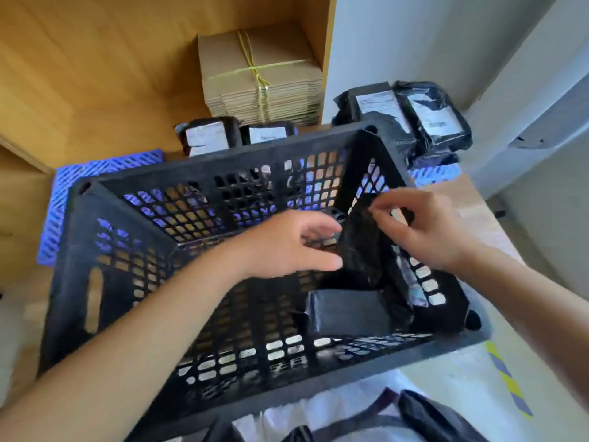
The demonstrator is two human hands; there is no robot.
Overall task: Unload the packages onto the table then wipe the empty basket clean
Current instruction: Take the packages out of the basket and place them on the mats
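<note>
Unloading step: lifting a black plastic-wrapped package [360,247] from the black perforated plastic basket [223,167].
Left hand [287,247] and right hand [424,231] pinching it; next, onto the wooden table [95,90].

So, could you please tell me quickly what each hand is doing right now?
Left hand: grips the upright black package in the basket.
Right hand: pinches the top edge of that same package.

Both bare forearms reaching forward and down, converging toward the right, left hand [291,245] lying palm-inward with fingers loosely curled and thumb extending, right hand [424,229] angling in from the right, fingertips pinching together, wrist bending.
</note>
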